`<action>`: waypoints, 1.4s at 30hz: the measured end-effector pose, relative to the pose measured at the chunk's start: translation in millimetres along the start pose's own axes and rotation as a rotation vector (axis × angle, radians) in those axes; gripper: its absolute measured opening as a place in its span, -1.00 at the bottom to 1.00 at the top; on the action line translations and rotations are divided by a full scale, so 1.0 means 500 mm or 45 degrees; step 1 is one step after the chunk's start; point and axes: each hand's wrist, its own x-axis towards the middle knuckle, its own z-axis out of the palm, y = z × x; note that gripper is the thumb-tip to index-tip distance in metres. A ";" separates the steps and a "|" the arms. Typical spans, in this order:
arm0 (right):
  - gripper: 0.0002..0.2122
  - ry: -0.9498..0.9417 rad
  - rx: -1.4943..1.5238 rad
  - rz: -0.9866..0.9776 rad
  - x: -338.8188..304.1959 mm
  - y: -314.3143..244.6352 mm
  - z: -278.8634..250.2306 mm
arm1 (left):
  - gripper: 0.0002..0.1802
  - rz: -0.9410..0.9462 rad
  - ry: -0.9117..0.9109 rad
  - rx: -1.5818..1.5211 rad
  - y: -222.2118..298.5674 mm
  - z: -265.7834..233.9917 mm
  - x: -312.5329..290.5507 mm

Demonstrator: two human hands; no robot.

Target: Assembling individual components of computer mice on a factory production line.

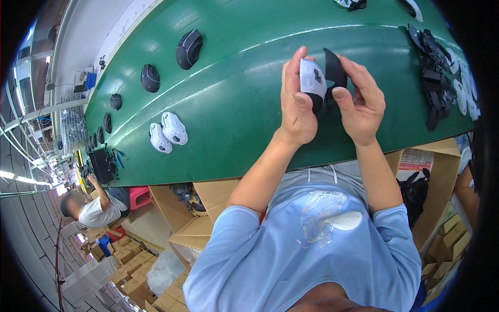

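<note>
- Left hand [297, 112]: its grip is closed round a white-and-black mouse shell [313, 78], thumb on the near face, held up over the green bench [234, 114].
- Right hand [365, 106]: its grip grasps a black curved piece [336, 70] between thumb and fingers, just beside the shell — whether the two touch, I cannot tell.
- To the left, two white shells [174, 129] lie side by side on the bench.
- Beyond them, black mice [188, 50] stand well apart in a line.
- At the right, black parts [435, 86] lie heaped beside more white covers [461, 97].
</note>
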 end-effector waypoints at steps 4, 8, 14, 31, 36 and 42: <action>-0.60 -0.217 0.045 -0.071 0.001 -0.004 0.002 | 0.13 0.059 -0.022 0.019 0.003 0.003 0.003; -0.59 -0.198 -0.071 -0.099 -0.025 -0.002 0.009 | 0.06 0.104 0.003 0.112 -0.005 0.007 -0.002; -0.63 -0.167 0.049 0.008 -0.054 0.003 0.026 | -0.04 0.170 -0.026 0.284 -0.015 0.005 -0.009; -0.26 -0.236 0.968 0.787 -0.084 0.003 0.010 | -0.24 -0.304 -0.078 -1.118 0.032 -0.003 0.027; -0.22 -0.262 0.567 0.595 -0.066 0.000 0.013 | -0.26 -0.268 0.102 -0.850 0.048 0.020 0.026; -0.37 -0.178 0.584 0.491 -0.061 -0.021 0.020 | -0.32 -0.004 0.040 -0.168 0.045 -0.003 0.004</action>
